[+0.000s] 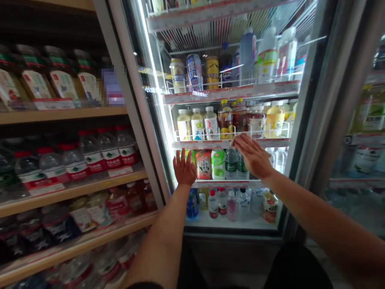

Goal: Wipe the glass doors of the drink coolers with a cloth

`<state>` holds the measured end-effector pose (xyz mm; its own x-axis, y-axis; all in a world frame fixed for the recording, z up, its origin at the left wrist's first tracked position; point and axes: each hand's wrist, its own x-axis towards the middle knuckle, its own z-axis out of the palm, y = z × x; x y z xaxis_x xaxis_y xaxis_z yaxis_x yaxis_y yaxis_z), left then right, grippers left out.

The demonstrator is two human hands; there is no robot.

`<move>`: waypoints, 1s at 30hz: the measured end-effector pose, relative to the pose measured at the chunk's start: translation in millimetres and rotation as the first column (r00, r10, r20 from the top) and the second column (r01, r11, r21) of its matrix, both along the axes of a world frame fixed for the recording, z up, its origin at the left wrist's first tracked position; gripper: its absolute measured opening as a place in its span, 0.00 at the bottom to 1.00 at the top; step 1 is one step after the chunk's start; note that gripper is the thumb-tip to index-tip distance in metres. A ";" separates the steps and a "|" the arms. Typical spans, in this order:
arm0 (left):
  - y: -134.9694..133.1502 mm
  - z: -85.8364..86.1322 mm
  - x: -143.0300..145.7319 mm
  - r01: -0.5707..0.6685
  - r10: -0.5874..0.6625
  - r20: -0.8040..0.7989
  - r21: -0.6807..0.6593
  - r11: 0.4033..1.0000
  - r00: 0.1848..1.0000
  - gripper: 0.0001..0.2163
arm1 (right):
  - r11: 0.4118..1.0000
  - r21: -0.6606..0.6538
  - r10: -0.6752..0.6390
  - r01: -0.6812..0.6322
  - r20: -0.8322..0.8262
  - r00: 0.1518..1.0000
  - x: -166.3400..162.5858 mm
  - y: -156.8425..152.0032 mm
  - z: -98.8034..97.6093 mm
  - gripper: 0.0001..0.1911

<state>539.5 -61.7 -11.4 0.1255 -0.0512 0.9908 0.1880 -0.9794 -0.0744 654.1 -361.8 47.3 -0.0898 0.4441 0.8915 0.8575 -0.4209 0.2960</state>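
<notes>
Both my arms reach toward the lit drinks cooler (231, 232), whose front carries reflections like glass. My left hand (184, 168) is open with its fingers spread, holding nothing, at the cooler's left side. Beside it are a red carton-like drink (203, 164) and a green and white one (218, 164). My right hand (253, 157) is stretched out flat in front of a shelf edge and partly covers green-labelled water bottles (231, 163). Its fingertips are near the price strip, below the dark tea bottles (240, 116). Whether either hand touches the glass, I cannot tell.
Wooden shelves (75, 192) on the left hold several rows of bottles, some red-capped water bottles (49, 164). Higher cooler shelves carry cans (194, 72) and tall bottles (266, 56). Small bottles (213, 204) stand on its bottom shelf. Another cooler (361, 160) is at the right.
</notes>
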 end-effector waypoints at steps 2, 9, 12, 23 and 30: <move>-1.3 0.7 -0.3 0.011 -0.011 0.011 0.010 1.000 1.000 0.23 | 0.984 0.178 -0.023 0.025 -0.013 1.000 9.1 -13.0 7.5 0.34; -0.8 0.6 1.2 0.017 -0.018 0.032 0.024 1.000 0.999 0.24 | 0.978 0.208 -0.007 0.013 -0.028 1.000 9.5 -11.4 -25.9 0.35; 0.1 0.1 1.7 0.002 -0.002 0.023 0.014 1.000 1.000 0.23 | 0.995 0.097 -0.001 0.004 -0.027 1.000 -1.3 1.9 -47.6 0.36; -0.9 -1.7 1.8 -0.006 0.006 0.014 -0.017 1.000 1.000 0.22 | 0.991 -0.093 0.093 -0.099 -0.059 0.994 -24.9 44.7 -64.9 0.40; -0.5 -1.9 2.2 0.029 -0.029 -0.007 -0.033 0.999 1.000 0.22 | 0.978 -0.142 0.136 -0.151 -0.113 0.984 -36.8 85.4 -66.1 0.39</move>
<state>541.7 -62.2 -13.3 0.1322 -0.0221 0.9910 0.1593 -0.9863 -0.0432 617.3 -276.4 -18.8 -0.0739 0.5618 0.8239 0.9347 -0.2490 0.2536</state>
